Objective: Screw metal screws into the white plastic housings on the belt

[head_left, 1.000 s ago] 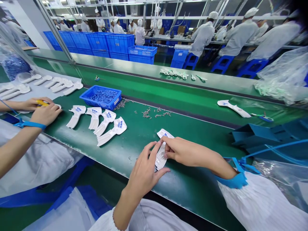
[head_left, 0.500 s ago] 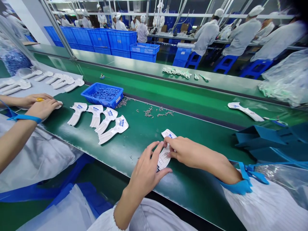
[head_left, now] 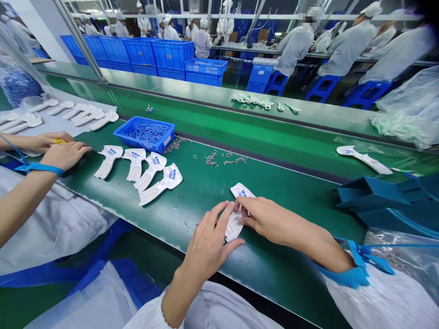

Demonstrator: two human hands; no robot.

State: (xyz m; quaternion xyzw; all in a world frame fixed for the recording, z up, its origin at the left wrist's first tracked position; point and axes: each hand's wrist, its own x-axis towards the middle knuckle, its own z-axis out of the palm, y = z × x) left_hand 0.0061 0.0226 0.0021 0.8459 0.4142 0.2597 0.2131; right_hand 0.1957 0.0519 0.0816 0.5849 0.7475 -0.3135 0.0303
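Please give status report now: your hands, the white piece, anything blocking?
Left hand, right hand on white plastic piece. Piece on green conveyor belt. Four similar pieces lie left, apart from hands.

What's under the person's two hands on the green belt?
A flat white paddle-shaped piece is pinched between the left hand and right hand, with blue marking at its far end. Its part under the fingers and the belt beneath it are hidden.

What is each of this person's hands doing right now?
Left hand: closed, pinching a white plastic piece.
Right hand: closed, fingertips gripping the same piece.
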